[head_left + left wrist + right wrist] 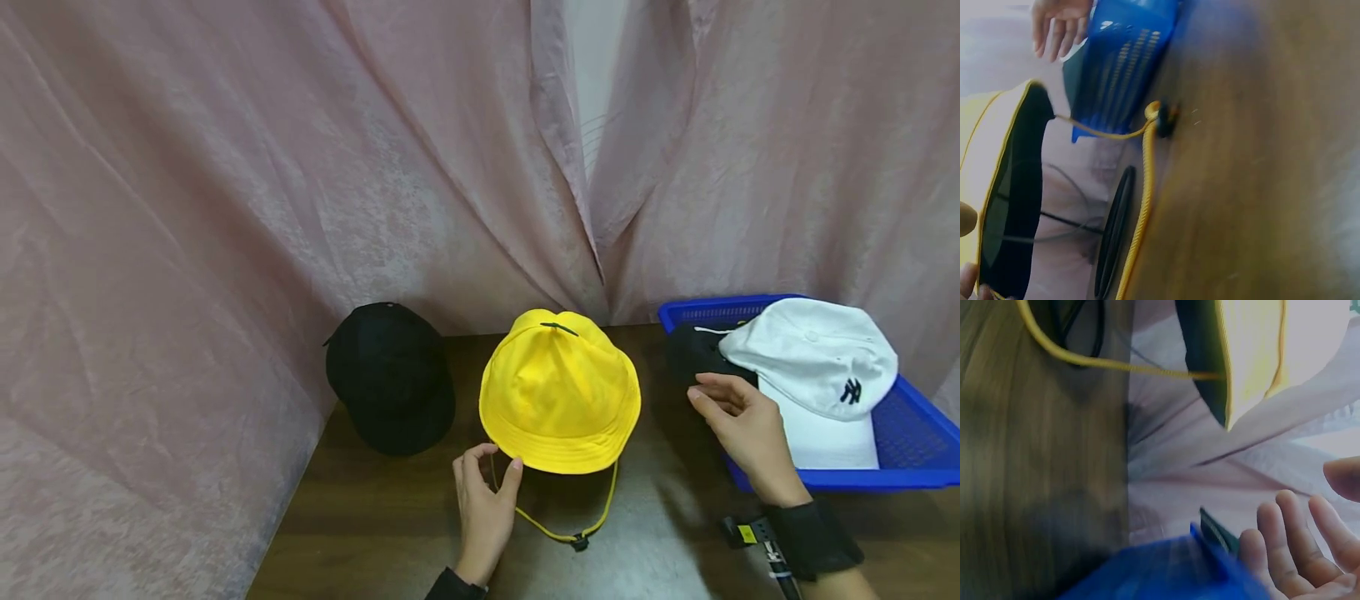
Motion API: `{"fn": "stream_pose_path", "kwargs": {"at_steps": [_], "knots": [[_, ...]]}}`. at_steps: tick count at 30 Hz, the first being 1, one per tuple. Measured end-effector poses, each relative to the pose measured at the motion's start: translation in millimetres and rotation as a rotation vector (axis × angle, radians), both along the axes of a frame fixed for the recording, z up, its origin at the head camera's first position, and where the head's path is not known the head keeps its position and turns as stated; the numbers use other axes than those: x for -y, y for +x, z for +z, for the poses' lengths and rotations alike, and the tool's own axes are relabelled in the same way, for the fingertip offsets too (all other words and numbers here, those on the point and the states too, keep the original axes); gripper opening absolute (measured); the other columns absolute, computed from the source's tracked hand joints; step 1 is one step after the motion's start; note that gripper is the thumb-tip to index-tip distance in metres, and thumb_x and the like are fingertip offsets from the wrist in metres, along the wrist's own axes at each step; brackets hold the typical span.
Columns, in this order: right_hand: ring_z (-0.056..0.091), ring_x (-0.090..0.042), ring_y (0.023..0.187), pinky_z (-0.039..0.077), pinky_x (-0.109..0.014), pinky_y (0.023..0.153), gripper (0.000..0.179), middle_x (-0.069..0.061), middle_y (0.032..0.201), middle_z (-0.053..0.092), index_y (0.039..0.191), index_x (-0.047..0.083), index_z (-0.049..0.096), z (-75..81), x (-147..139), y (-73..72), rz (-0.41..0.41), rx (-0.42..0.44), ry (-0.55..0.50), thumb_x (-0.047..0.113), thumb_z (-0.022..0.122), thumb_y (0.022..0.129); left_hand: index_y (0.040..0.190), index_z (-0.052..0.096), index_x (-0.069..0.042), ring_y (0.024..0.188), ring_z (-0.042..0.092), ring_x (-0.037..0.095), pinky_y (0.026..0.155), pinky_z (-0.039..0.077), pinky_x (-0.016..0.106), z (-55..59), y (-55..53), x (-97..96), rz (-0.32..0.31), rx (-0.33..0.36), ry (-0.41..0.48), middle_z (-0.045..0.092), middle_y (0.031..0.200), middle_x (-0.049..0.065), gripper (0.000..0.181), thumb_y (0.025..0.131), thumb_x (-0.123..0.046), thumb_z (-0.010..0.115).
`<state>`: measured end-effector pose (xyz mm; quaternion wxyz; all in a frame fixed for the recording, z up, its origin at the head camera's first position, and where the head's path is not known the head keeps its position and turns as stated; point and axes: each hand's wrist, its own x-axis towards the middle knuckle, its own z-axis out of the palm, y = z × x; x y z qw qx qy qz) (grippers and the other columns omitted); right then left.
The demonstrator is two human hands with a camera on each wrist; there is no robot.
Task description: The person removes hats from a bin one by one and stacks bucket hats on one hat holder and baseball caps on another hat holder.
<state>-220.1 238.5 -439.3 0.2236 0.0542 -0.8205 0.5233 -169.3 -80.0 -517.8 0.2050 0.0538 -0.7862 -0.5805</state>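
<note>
A yellow bucket hat with a small green strip on top and a yellow chin cord stands raised at the middle of the table. My left hand is at its lower left brim, thumb and fingers apart, fingertips right at the edge. The cord hangs down to a black toggle. My right hand holds nothing, its fingers loosely bent beside the blue basket. In the basket lie a white cap with a dark NY logo and a dark hat.
A black cap stands at the left of the brown table. Under the yellow hat, thin wires rise from a black ring-shaped base. A small black device with a yellow label is by my right wrist. Pink curtains hang behind.
</note>
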Motion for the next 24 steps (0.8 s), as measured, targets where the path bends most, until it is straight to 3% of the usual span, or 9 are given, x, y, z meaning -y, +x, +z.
{"fn": "stream_pose_path", "kwargs": {"at_steps": [4, 9, 12, 15, 18, 20, 24], "knots": [[0.059, 0.011, 0.083, 0.045, -0.008, 0.07, 0.029, 0.022, 0.097, 0.066, 0.117, -0.002, 0.069, -2.5, -10.8, 1.4, -0.072, -0.056, 0.052, 0.016, 0.072, 0.095, 0.119, 0.052, -0.009, 0.09, 0.05, 0.023, 0.075, 0.04, 0.032, -1.9, 5.3, -7.6, -0.06, 0.028, 0.028, 0.051, 0.103, 0.008, 0.037, 0.096, -0.03, 0.071], [0.054, 0.019, 0.082, 0.041, -0.006, 0.068, 0.026, 0.022, 0.092, 0.066, 0.113, 0.002, 0.072, -6.2, -28.0, 2.9, -0.167, -0.097, 0.143, 0.016, 0.075, 0.092, 0.111, 0.059, -0.01, 0.078, 0.053, 0.015, 0.068, 0.042, 0.026, -2.4, 11.8, -18.9, -0.099, 0.11, 0.098, 0.056, 0.09, -0.001, 0.023, 0.097, -0.024, 0.068], [0.051, 0.021, 0.076, 0.041, -0.006, 0.063, 0.026, 0.009, 0.092, 0.071, 0.113, 0.002, 0.072, -7.9, -39.0, 3.0, -0.224, -0.103, 0.183, 0.015, 0.076, 0.09, 0.11, 0.062, -0.008, 0.076, 0.057, 0.015, 0.065, 0.046, 0.025, -3.1, 15.8, -26.4, -0.149, 0.152, 0.175, 0.059, 0.088, -0.002, 0.019, 0.098, -0.022, 0.067], [0.048, 0.024, 0.067, 0.039, -0.007, 0.059, 0.028, -0.016, 0.099, 0.073, 0.113, 0.0, 0.072, -8.7, -49.3, 3.1, -0.272, -0.086, 0.199, 0.014, 0.076, 0.089, 0.115, 0.062, -0.003, 0.077, 0.062, 0.017, 0.061, 0.052, 0.026, -2.8, 18.6, -34.3, -0.226, 0.185, 0.272, 0.062, 0.09, 0.003, 0.024, 0.098, -0.02, 0.065], [0.041, 0.027, 0.069, 0.039, -0.018, 0.063, 0.032, -0.028, 0.11, 0.068, 0.116, -0.001, 0.071, -8.1, -58.0, 3.8, -0.333, -0.047, 0.219, 0.015, 0.076, 0.088, 0.119, 0.059, 0.003, 0.078, 0.064, 0.018, 0.06, 0.055, 0.029, -1.5, 20.1, -43.5, -0.31, 0.216, 0.37, 0.063, 0.093, 0.007, 0.029, 0.1, -0.019, 0.062], [0.04, 0.021, 0.077, 0.042, -0.031, 0.075, 0.037, -0.03, 0.115, 0.065, 0.12, -0.002, 0.069, -7.3, -63.0, 4.3, -0.379, -0.011, 0.227, 0.016, 0.075, 0.088, 0.121, 0.058, 0.005, 0.079, 0.065, 0.019, 0.061, 0.056, 0.031, 0.0, 20.1, -50.2, -0.364, 0.244, 0.43, 0.063, 0.095, 0.008, 0.031, 0.101, -0.018, 0.059], [0.054, -0.016, 0.094, 0.036, -0.056, 0.092, 0.048, -0.031, 0.123, 0.06, 0.129, -0.006, 0.061, -6.4, -71.6, 5.4, -0.45, 0.049, 0.195, 0.015, 0.073, 0.088, 0.122, 0.057, 0.004, 0.084, 0.067, 0.023, 0.064, 0.057, 0.034, 5.0, 20.0, -64.6, -0.429, 0.302, 0.507, 0.064, 0.1, 0.01, 0.03, 0.103, -0.019, 0.057]]}}
